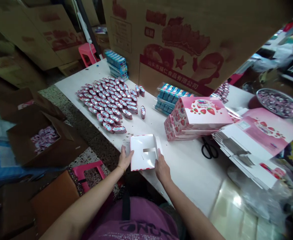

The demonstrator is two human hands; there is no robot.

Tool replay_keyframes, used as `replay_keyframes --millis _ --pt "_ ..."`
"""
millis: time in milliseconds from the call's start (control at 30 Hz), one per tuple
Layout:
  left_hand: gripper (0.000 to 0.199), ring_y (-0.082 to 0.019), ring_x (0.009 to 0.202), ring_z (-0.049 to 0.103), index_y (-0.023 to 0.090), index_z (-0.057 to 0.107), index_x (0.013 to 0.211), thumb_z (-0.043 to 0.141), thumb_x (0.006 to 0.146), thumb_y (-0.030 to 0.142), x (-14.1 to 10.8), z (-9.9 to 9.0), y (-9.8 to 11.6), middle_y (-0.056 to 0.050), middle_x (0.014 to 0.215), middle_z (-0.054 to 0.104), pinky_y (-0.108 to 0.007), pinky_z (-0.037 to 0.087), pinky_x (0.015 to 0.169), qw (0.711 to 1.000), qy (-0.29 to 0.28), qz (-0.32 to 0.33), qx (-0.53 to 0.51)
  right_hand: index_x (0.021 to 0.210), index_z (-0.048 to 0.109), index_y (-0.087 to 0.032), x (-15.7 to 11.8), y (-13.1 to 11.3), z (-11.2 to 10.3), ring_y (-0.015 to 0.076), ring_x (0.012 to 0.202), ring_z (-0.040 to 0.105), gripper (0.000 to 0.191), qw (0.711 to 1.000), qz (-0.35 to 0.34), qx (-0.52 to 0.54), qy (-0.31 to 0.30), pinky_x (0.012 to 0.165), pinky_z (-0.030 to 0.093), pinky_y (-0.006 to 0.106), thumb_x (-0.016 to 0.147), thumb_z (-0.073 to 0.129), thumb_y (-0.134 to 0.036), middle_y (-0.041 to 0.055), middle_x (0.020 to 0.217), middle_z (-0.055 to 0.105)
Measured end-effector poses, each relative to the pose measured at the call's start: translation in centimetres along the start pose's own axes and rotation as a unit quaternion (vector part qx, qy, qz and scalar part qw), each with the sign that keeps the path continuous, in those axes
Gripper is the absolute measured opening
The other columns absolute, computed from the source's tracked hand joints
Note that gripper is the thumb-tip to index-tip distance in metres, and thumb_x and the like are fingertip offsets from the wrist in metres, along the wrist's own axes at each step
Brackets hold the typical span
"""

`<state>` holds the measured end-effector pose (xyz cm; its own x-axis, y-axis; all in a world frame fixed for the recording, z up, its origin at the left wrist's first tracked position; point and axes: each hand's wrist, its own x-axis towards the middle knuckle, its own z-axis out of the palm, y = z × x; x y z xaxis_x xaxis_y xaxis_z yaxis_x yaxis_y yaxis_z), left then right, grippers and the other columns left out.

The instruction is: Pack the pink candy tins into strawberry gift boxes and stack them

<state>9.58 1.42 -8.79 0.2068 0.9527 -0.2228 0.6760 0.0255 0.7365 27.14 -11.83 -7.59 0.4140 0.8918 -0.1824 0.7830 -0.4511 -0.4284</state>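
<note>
An open paperboard box [138, 156], white inside with pink-red printed edges, lies at the table's front edge with a slot in its base. At its left wall is my left hand [125, 158], thumb against the side and a bracelet on the wrist. My right hand [163, 169] grips the right wall, its fingers partly hidden behind it. Behind the box to the left stand many small shiny pink-and-white packs [111, 100] in tight rows. Strawberry-printed pink boxes [206, 113] are stacked to the right.
Black scissors [209, 149] lie beside flattened strawberry cartons [256, 133]. Blue packs in clear trays [167, 96] sit before a large brown carton [176, 43]. A metal bowl [278, 101] of small packs stands far right. Left on the floor are an open carton [46, 143] and pink stool [96, 166].
</note>
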Motion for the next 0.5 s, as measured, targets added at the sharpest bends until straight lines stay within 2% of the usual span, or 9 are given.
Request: replay_keyframes --millis 33,100,167,200,267,333,500 --pt "0.068 -0.025 0.118 0.045 0.018 0.016 0.136 0.048 0.08 0.038 -0.3 0.4 -0.3 -0.015 0.129 0.045 -0.04 0.039 0.094 0.999 -0.032 -0.005 -0.015 0.14 0.001 -0.017 0.0 -0.1 -0.3 0.0242 0.115 0.043 0.065 0.998 -0.056 -0.006 0.008 0.079 0.047 0.036 0.082 0.029 -0.014 0.0139 0.136 0.033" --pt "0.059 -0.023 0.117 0.045 0.02 0.021 0.135 0.044 0.082 0.034 -0.4 1.2 -0.4 -0.011 0.127 0.049 -0.04 0.038 0.096 0.997 -0.069 0.017 -0.026 0.14 0.006 -0.017 0.5 -0.1 -1.4 0.0259 0.129 0.022 0.07 0.981 -0.19 -0.026 -0.002 0.093 0.039 0.042 0.077 0.035 -0.012 0.0116 0.143 0.019" --pt "0.057 -0.023 0.119 0.043 0.019 0.022 0.135 0.042 0.082 0.031 -0.2 1.8 0.2 -0.01 0.129 0.047 -0.041 0.036 0.098 0.995 -0.08 0.048 -0.026 0.139 0.015 -0.022 1.3 -0.1 -2.7 0.0269 0.133 0.009 0.071 0.948 -0.305 -0.058 -0.069 0.099 0.028 0.05 0.073 0.04 -0.013 0.0062 0.145 0.018" --pt "0.058 -0.023 0.12 0.041 0.018 0.021 0.135 0.042 0.082 0.03 -0.1 2.0 0.5 -0.011 0.131 0.044 -0.041 0.035 0.1 0.995 -0.079 0.057 -0.023 0.138 0.019 -0.026 1.7 -0.1 -3.3 0.027 0.133 0.007 0.069 0.931 -0.339 -0.074 -0.112 0.1 0.024 0.052 0.073 0.042 -0.016 0.0034 0.144 0.02" --pt "0.058 -0.023 0.124 0.037 0.015 0.02 0.135 0.041 0.082 0.027 0.0 2.4 1.1 -0.014 0.135 0.038 -0.041 0.032 0.102 0.996 -0.072 0.056 -0.014 0.136 0.023 -0.031 2.2 0.1 -4.2 0.0257 0.133 0.007 0.063 0.912 -0.355 -0.097 -0.183 0.1 0.021 0.055 0.076 0.042 -0.023 -0.0006 0.144 0.022" --pt "0.058 -0.023 0.125 0.035 0.013 0.018 0.135 0.039 0.082 0.025 0.2 2.7 1.2 -0.015 0.137 0.036 -0.041 0.031 0.103 0.997 -0.069 0.039 -0.014 0.133 0.028 -0.034 2.3 0.2 -4.4 0.0236 0.133 0.01 0.054 0.911 -0.34 -0.103 -0.211 0.1 0.019 0.054 0.08 0.039 -0.029 -0.0023 0.143 0.025" --pt "0.057 -0.023 0.125 0.034 0.011 0.018 0.134 0.037 0.083 0.026 0.4 3.2 0.6 -0.017 0.136 0.035 -0.041 0.029 0.104 0.996 -0.082 0.014 -0.041 0.123 0.045 -0.032 1.5 0.0 -3.1 0.0198 0.132 0.015 0.04 0.937 -0.283 -0.084 -0.188 0.104 0.014 0.046 0.085 0.033 -0.029 -0.0042 0.137 0.036"
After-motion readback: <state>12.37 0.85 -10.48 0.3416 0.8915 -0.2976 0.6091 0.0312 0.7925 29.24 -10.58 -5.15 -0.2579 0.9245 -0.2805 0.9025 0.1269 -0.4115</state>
